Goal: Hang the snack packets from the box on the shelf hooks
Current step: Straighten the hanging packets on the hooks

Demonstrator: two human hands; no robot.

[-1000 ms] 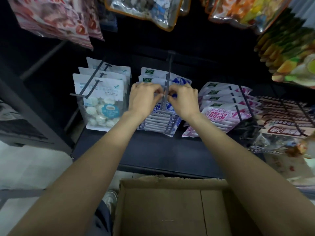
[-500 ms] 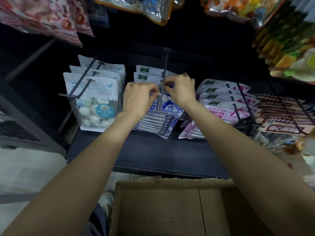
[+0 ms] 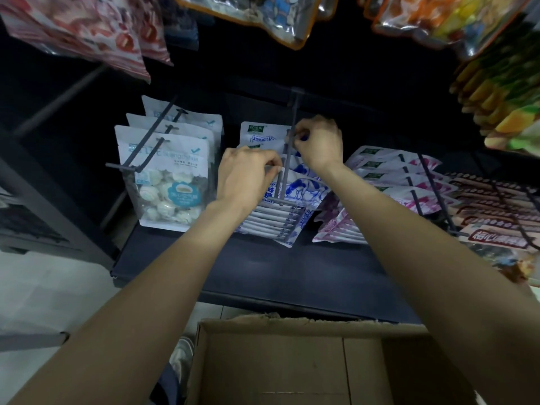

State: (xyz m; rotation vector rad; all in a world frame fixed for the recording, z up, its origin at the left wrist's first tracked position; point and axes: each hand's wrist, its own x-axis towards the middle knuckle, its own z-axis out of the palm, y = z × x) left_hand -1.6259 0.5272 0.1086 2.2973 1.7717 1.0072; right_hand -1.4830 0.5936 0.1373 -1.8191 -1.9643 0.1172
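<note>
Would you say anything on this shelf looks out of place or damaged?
Nothing stands out. The blue-and-white packets hang in a row on the middle hook; only the cardboard box has a ragged top edge.

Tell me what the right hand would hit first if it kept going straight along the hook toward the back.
Probably the blue-and-white packets hung farther back on that hook, though depth past the right hand is unclear.

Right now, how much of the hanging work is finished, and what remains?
Done: the box shows only bare cardboard where visible, and several blue packets already hang on the middle hook. In hand: the left hand and right hand pinch packets on that hook. Left: sliding these packets into place along the hook; whether any more remain in the box cannot be seen.
</note>
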